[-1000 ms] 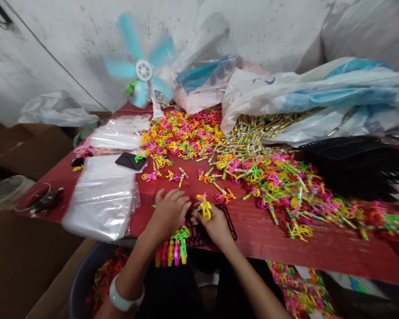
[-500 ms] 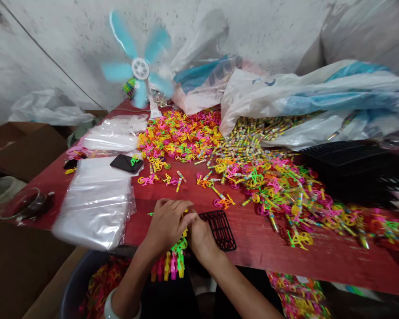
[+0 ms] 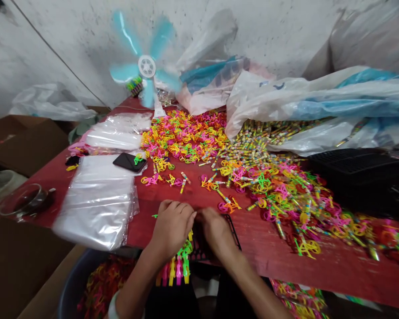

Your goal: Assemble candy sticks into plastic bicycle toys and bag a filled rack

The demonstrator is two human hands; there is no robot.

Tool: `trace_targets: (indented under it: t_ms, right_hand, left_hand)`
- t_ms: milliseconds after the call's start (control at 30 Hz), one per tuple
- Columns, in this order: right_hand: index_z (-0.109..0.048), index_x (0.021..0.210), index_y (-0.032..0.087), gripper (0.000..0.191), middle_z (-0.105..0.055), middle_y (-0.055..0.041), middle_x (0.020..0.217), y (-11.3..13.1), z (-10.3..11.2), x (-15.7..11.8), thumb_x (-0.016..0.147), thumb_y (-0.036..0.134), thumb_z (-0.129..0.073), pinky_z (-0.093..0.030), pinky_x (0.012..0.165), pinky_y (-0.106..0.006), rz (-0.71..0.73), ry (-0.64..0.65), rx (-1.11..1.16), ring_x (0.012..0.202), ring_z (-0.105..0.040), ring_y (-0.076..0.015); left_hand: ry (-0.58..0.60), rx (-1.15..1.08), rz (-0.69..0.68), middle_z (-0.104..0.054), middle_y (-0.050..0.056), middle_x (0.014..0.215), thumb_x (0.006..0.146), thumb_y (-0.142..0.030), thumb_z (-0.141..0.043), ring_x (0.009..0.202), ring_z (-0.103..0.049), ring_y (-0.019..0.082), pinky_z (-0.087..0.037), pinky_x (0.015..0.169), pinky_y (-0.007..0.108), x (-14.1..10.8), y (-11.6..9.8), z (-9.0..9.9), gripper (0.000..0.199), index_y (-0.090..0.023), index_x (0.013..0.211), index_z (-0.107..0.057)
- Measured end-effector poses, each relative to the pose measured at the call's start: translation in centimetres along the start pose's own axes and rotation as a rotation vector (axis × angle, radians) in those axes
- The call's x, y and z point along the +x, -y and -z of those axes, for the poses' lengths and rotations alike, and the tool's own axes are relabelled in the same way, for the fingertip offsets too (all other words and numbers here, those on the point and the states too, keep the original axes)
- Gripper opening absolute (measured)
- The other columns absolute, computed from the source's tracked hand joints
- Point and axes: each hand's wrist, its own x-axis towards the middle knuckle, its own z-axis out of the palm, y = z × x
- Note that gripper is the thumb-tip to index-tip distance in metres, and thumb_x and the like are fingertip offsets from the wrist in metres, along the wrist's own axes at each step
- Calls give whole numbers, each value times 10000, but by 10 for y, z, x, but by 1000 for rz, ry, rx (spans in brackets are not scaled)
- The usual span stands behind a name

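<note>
My left hand (image 3: 174,225) lies over the left part of a black slotted plastic rack (image 3: 235,232) at the table's front edge. Its fingers are curled, and whatever is under them is hidden. Below that hand, a row of small bright plastic toys (image 3: 178,270) in pink, yellow and green hangs past the edge. My right hand (image 3: 217,230) is over the rack's right part, slightly blurred, with its fingers bent inward. What it pinches, if anything, does not show. A gap now separates the two hands.
Behind lie heaps of small plastic bicycle-shaped pieces (image 3: 186,137) and printed tubes (image 3: 249,144). Clear bags (image 3: 96,204) and a phone (image 3: 129,162) are at left, a spinning fan (image 3: 146,66) behind, stacked black racks (image 3: 355,173) at right, a tub (image 3: 69,283) below.
My hands were together over the toys; my right hand has moved right, away from my left, and now covers much of the rack. The view has shifted slightly.
</note>
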Motion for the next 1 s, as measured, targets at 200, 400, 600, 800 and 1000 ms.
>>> trace_targets:
  t_ms: [200, 400, 600, 800, 1000]
  right_hand:
    - [-626, 1037, 104, 194, -622, -155, 1014, -35, 55, 41, 877, 201, -576, -447, 613, -283, -308, -25, -388, 799, -661, -231]
    - [-623, 1065, 186, 218, -602, -88, 1004, -64, 55, -6, 942, 222, -447, -481, 674, -283, 135, -278, -273, 801, -620, -189]
    - [-621, 1094, 210, 343, -636, -86, 1032, -89, 37, -45, 923, 84, -353, -486, 802, -337, 383, -371, -191, 934, -579, -211]
    - [-645, 884, 156, 251, -652, -103, 844, -68, 43, -40, 909, 376, -527, -448, 668, -310, -198, -292, -253, 768, -621, -224]
    - [-632, 830, 183, 173, -693, -80, 843, -58, 54, -30, 894, 315, -542, -377, 614, -266, -461, -53, -221, 769, -652, -202]
  left_hand:
    - [-33, -65, 11, -709, 35, 1064, 983, -326, -356, 1021, -597, 208, -347, 902, 410, -2, 4, 0, 300, -216, 1042, -629]
    - [-197, -35, -42, -545, 82, 1383, 975, -392, -361, 1335, -415, 219, -215, 1113, 449, -21, 4, -5, 392, -211, 1278, -532]
    - [-220, 26, -20, -520, 92, 1405, 940, -305, -425, 1327, -431, 274, -266, 1090, 499, -27, -10, -15, 301, -209, 1112, -653]
    - [-236, 35, -29, -548, 94, 1377, 920, -218, -418, 1304, -463, 271, -292, 1073, 492, -23, -7, -16, 289, -200, 1060, -670]
    - [-218, 40, -17, -554, 109, 1368, 919, -208, -418, 1300, -467, 284, -294, 1055, 512, -19, -5, -15, 283, -188, 1055, -666]
